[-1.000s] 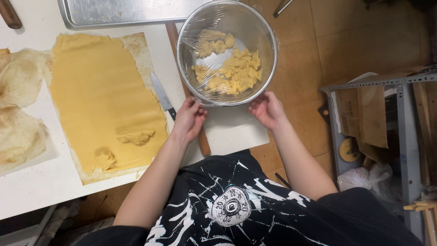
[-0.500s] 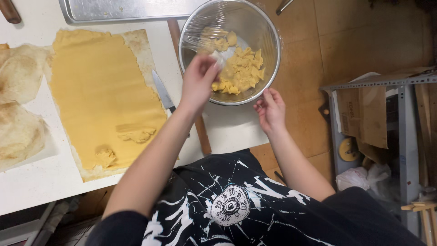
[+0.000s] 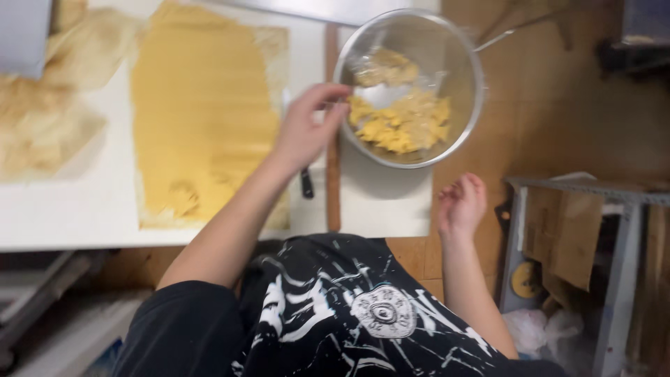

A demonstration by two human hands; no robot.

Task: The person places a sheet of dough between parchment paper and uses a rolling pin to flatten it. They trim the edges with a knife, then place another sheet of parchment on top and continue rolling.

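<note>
A metal bowl (image 3: 473, 77) stands on the white table's right end and holds yellow dough scraps (image 3: 405, 124). Clear plastic film (image 3: 368, 64) still lies over its far left part. My left hand (image 3: 307, 129) is at the bowl's left rim, fingers and thumb pinched on the film there. My right hand (image 3: 460, 204) hangs open past the table's front right corner, touching nothing. A rolled-out yellow dough sheet (image 3: 202, 105) lies on paper left of my left arm.
A wooden rolling pin (image 3: 332, 192) and a knife's dark handle (image 3: 307, 183) lie between sheet and bowl. Crumpled pale dough or paper (image 3: 42, 132) sits far left, a metal tray (image 3: 314, 8) at the back. A metal shelf frame (image 3: 621, 265) with cardboard (image 3: 565, 237) stands at right.
My left hand rose from the table edge to the bowl, took the film and drew it toward the left rim. My right hand dropped back from the bowl. The view shifted left.
</note>
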